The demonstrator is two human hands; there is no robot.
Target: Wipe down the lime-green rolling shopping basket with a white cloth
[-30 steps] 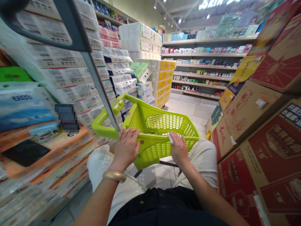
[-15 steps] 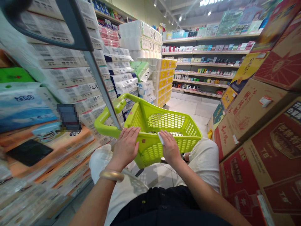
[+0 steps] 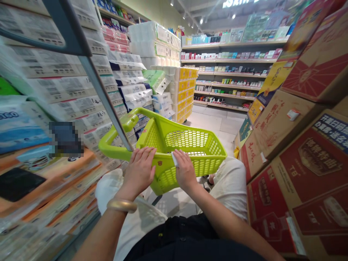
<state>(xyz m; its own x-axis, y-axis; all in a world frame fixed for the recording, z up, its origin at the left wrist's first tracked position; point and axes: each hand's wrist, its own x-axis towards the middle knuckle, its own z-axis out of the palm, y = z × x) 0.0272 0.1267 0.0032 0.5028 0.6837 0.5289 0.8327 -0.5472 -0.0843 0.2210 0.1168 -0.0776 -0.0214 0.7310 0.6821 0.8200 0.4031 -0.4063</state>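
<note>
Resting palms-down, hands (image 3: 139,168) on basket rim (image 3: 208,158)

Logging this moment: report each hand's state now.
Left hand: holding the green basket by its near rim.
Right hand: holding white cloth or tissue against that rim.

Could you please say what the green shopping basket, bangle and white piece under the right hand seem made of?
Green shopping basket: probably moulded plastic, smooth, lightly glossy, with regular holes. Bangle: likely metal, going by its gold satin sheen. White piece: matte; paper or cloth, too little shows to tell.
</note>
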